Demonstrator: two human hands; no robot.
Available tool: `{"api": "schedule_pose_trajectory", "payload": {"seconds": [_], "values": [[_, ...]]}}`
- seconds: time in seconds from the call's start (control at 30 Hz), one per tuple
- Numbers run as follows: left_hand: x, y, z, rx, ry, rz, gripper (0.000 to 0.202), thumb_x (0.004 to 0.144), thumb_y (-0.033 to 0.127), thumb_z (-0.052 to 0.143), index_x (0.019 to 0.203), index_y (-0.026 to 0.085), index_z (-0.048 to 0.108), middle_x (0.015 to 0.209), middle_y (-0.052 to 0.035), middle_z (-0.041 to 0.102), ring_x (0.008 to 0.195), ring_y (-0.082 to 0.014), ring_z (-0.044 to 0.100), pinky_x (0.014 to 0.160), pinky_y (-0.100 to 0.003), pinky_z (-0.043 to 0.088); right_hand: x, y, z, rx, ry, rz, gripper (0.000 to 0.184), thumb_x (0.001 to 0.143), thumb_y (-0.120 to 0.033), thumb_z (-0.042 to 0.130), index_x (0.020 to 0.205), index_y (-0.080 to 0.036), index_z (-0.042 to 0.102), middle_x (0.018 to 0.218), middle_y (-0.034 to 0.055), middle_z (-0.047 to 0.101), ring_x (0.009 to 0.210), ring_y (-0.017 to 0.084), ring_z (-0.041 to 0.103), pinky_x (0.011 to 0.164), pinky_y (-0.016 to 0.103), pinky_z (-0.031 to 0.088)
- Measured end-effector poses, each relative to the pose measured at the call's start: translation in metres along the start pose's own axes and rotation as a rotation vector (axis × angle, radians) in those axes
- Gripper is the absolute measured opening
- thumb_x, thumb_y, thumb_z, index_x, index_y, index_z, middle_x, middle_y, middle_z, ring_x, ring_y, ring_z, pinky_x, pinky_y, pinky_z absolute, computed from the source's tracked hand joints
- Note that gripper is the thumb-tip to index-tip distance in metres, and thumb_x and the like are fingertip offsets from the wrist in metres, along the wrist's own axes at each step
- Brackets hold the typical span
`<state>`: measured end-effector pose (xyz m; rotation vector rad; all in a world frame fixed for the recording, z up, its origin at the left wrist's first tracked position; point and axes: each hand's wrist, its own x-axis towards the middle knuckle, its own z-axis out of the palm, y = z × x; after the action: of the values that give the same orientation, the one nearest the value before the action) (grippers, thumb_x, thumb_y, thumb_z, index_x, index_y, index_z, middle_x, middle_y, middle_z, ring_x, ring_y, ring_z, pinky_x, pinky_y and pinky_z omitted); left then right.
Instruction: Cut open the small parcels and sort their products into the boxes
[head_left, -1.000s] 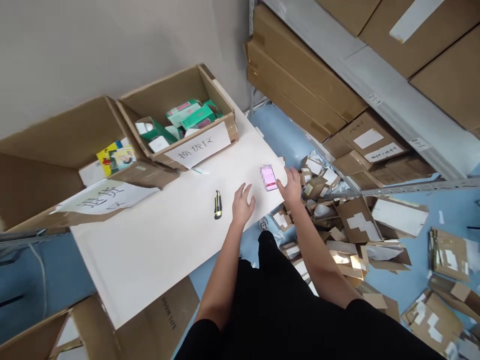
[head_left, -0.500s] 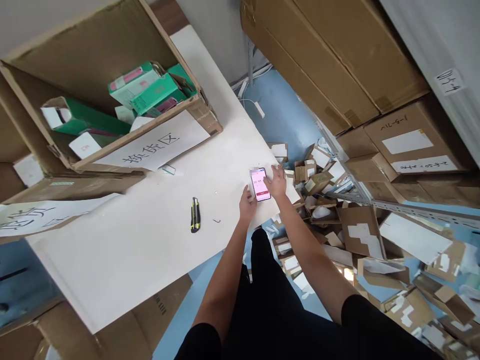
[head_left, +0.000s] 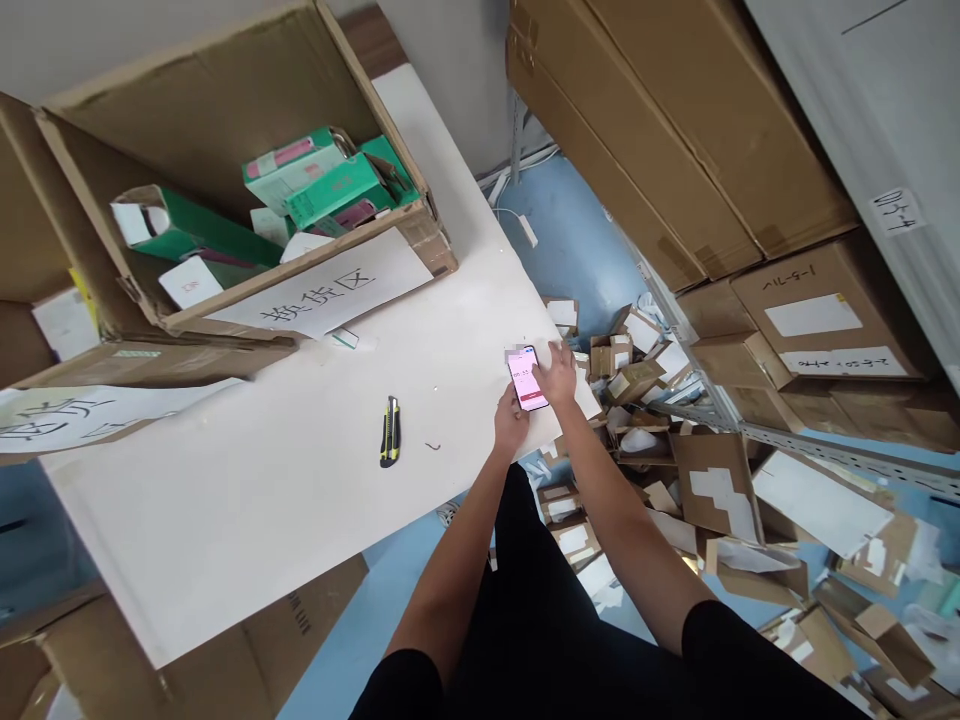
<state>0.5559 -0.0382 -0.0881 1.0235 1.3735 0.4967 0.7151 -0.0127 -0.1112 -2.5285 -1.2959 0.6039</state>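
A phone (head_left: 527,378) with a lit pink screen lies near the right edge of the white table (head_left: 300,470). My right hand (head_left: 559,372) grips its right side with curled fingers. My left hand (head_left: 510,425) rests against the phone's lower left corner, fingers bent. A black and yellow utility knife (head_left: 389,445) lies on the table to the left of my hands.
An open cardboard box (head_left: 225,200) with green cartons and a paper sign stands at the table's back. A second box (head_left: 90,400) sits left. Several flattened small boxes (head_left: 675,470) litter the blue floor on the right. Large cartons (head_left: 675,140) fill the shelving.
The view swung closer to the table. Both hands came together on the phone, the left moving right from near the knife; the phone's screen now faces up, held at its edges.
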Motion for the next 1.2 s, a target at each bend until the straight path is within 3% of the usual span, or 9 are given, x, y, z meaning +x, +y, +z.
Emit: {"api": "schedule_pose_trajectory", "payload": {"seconds": [0.1,0.23,0.4,0.57,0.77,0.97,1.07,1.2], "values": [[-0.005,-0.001,-0.012,0.154,0.049,0.054,0.069,0.088,0.016,0.063,0.155,0.024,0.047,0.155,-0.0124,0.054,0.126,-0.0266,0.061,0.096,-0.040,0.059,-0.005,0.002,-0.016,0.050,0.075,-0.066,0.065,0.094,-0.041,0.058,0.153,-0.018,0.046,0.162,0.0191,0.039,0.149,0.037,0.037,0.118,0.057,0.041],[-0.012,0.008,-0.041,0.330,0.089,0.269,0.064,0.096,0.022,0.053,0.158,0.027,0.042,0.157,-0.0108,0.051,0.142,-0.0270,0.051,0.112,-0.046,0.052,-0.020,-0.001,-0.037,0.107,0.164,-0.155,0.062,0.096,-0.040,0.054,0.155,-0.021,0.045,0.162,0.0175,0.039,0.150,0.037,0.037,0.120,0.061,0.039],[-0.019,0.026,-0.089,0.521,0.131,0.470,0.056,0.100,0.026,0.049,0.156,0.023,0.047,0.156,-0.0140,0.052,0.149,-0.0288,0.043,0.125,-0.051,0.038,-0.042,-0.013,-0.068,0.103,0.209,-0.205,0.061,0.099,-0.041,0.051,0.157,-0.023,0.043,0.160,0.0169,0.043,0.148,0.036,0.041,0.118,0.060,0.043],[-0.030,0.042,-0.140,0.579,0.219,0.530,0.054,0.100,0.029,0.053,0.153,0.024,0.051,0.161,-0.0145,0.046,0.152,-0.0309,0.039,0.126,-0.053,0.036,-0.061,-0.043,-0.090,0.095,0.192,-0.290,0.060,0.102,-0.045,0.049,0.158,-0.023,0.043,0.161,0.0170,0.042,0.150,0.035,0.041,0.118,0.058,0.045],[-0.067,0.057,-0.199,0.574,0.373,0.478,0.060,0.097,0.030,0.061,0.155,0.025,0.048,0.171,-0.0149,0.029,0.157,-0.0365,0.030,0.125,-0.059,0.035,-0.084,-0.125,-0.102,0.116,0.073,-0.501,0.062,0.101,-0.041,0.052,0.160,-0.026,0.042,0.166,0.0131,0.039,0.154,0.032,0.036,0.123,0.057,0.039],[-0.145,0.052,-0.275,0.463,0.608,0.458,0.060,0.098,0.031,0.060,0.156,0.025,0.047,0.172,-0.0155,0.027,0.158,-0.0366,0.029,0.125,-0.059,0.036,-0.140,-0.222,-0.106,0.135,-0.059,-0.767,0.063,0.099,-0.037,0.056,0.160,-0.030,0.043,0.167,0.0097,0.039,0.153,0.030,0.039,0.122,0.053,0.042],[-0.192,0.037,-0.315,0.415,0.732,0.464,0.060,0.098,0.030,0.060,0.156,0.026,0.046,0.171,-0.0147,0.030,0.157,-0.0353,0.031,0.125,-0.058,0.036,-0.183,-0.262,-0.090,0.158,-0.074,-0.869,0.062,0.098,-0.037,0.058,0.158,-0.029,0.047,0.166,0.0108,0.041,0.152,0.030,0.041,0.122,0.054,0.042],[-0.262,0.002,-0.372,0.361,0.871,0.432,0.061,0.097,0.028,0.061,0.156,0.027,0.047,0.169,-0.0135,0.034,0.155,-0.0346,0.034,0.125,-0.058,0.036,-0.257,-0.319,-0.051,0.192,-0.119,-0.972,0.060,0.096,-0.041,0.060,0.155,-0.029,0.051,0.164,0.0126,0.043,0.151,0.033,0.042,0.120,0.058,0.043]]}}
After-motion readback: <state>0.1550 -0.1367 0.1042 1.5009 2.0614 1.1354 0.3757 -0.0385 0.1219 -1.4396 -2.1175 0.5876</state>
